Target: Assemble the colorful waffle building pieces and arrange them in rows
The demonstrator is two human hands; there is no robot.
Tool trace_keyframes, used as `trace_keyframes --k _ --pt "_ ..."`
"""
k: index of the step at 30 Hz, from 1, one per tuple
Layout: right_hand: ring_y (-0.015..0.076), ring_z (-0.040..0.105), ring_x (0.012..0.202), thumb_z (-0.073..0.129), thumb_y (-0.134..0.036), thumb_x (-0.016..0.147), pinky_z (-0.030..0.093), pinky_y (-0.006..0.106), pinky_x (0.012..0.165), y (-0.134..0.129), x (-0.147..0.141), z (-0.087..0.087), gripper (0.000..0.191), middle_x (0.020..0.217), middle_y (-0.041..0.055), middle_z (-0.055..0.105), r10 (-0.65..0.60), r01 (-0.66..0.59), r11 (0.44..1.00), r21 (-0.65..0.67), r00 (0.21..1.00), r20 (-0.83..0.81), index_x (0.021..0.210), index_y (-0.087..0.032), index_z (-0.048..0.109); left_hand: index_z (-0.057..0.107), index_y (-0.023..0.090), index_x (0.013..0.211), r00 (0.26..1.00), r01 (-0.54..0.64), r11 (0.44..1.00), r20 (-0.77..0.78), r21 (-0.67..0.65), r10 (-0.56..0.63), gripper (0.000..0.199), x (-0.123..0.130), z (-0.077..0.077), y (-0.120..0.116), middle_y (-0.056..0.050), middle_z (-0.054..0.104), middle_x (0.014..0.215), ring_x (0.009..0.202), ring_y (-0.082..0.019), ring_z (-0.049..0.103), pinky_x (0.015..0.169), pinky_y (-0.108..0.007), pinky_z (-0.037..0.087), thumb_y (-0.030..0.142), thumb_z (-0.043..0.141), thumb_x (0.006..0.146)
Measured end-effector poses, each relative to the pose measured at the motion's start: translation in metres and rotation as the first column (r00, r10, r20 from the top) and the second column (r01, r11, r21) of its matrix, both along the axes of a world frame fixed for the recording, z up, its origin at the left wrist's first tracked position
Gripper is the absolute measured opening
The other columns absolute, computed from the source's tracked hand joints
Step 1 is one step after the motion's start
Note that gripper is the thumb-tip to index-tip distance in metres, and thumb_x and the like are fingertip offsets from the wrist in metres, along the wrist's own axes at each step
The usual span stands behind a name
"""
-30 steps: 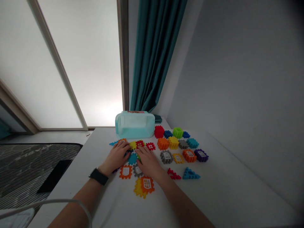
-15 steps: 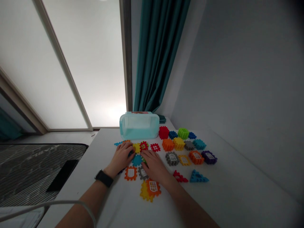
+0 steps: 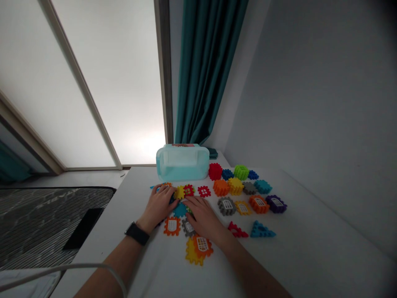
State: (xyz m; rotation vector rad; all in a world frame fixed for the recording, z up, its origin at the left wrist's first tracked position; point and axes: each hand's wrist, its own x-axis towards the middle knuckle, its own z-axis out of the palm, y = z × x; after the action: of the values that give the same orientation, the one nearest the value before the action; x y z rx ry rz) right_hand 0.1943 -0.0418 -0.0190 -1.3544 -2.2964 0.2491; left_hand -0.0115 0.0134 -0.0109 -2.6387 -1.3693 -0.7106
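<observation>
My left hand, a dark watch on its wrist, lies over several interlocking plastic blocks at the left of the white table, fingers stretched out. Beside its fingertips are a yellow block and a blue block. My right hand rests palm down with fingers extended, partly covering a green block and a grey window block. A red-and-green block sits just beyond its fingers. Nearer to me lie an orange block with a white panel and an orange window block overlapping a yellow one.
A translucent teal bin lies on its side at the back. To the right stand rows of stacked blocks, including red and purple stacks. Red and blue triangles lie in front. A cable crosses the lower left.
The camera view has shifted slightly. Both hands stay over the same blocks, and no block has visibly moved on the table.
</observation>
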Motion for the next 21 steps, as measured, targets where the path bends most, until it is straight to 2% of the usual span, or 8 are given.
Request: trace_keyframes --k 7,11,15,17,21 --pt "0.0272 0.049 0.131 0.052 -0.014 0.091 0.04 0.048 0.109 -0.001 0.001 -0.001 0.038 0.142 0.008 0.058 0.005 -0.005 1.0 0.008 1.0 -0.008 0.126 -0.024 0.062 0.058 0.023 0.112 0.999 -0.021 0.999 0.05 0.043 0.019 0.022 -0.003 0.005 -0.001 -0.008 0.072 0.114 0.107 -0.027 0.064 0.104 -0.048 0.038 0.027 0.06 0.091" --pt "0.0266 0.053 0.126 0.053 -0.012 0.089 0.043 0.048 0.108 0.001 0.0 0.0 0.035 0.133 0.009 0.063 0.007 -0.002 0.999 0.044 0.995 -0.102 0.122 -0.023 0.063 0.058 0.02 0.117 0.995 0.001 0.997 0.098 0.078 -0.009 0.03 -0.004 0.007 -0.001 -0.009 0.072 0.112 0.107 -0.027 0.064 0.103 -0.048 0.04 0.028 0.063 0.089" --pt "0.0262 0.058 0.118 0.051 -0.013 0.091 0.048 0.048 0.103 0.006 0.0 0.003 0.031 0.122 0.0106 0.066 -0.069 0.102 0.988 0.117 0.963 -0.262 0.12 -0.02 0.06 0.058 0.02 0.118 0.986 0.074 0.983 0.138 0.165 -0.097 0.032 -0.005 0.009 -0.001 -0.009 0.073 0.11 0.106 -0.026 0.065 0.106 -0.048 0.04 0.028 0.066 0.088" --pt "0.0269 0.057 0.121 0.052 -0.014 0.092 0.048 0.05 0.105 0.007 0.001 0.005 0.033 0.126 0.0113 0.064 -0.066 0.121 0.977 0.174 0.954 -0.292 0.124 -0.021 0.057 0.058 0.02 0.118 0.977 0.122 0.969 0.146 0.216 -0.156 0.031 -0.005 0.012 -0.002 -0.008 0.073 0.11 0.106 -0.026 0.065 0.107 -0.049 0.039 0.027 0.065 0.089" --pt "0.0279 0.052 0.129 0.054 -0.017 0.093 0.046 0.053 0.109 0.007 0.004 0.005 0.038 0.137 0.0118 0.058 -0.007 0.079 0.961 0.266 0.965 -0.263 0.13 -0.023 0.055 0.059 0.021 0.114 0.96 0.186 0.925 0.141 0.33 -0.244 0.024 -0.003 0.017 -0.004 -0.007 0.074 0.109 0.108 -0.025 0.065 0.108 -0.05 0.04 0.026 0.064 0.091"
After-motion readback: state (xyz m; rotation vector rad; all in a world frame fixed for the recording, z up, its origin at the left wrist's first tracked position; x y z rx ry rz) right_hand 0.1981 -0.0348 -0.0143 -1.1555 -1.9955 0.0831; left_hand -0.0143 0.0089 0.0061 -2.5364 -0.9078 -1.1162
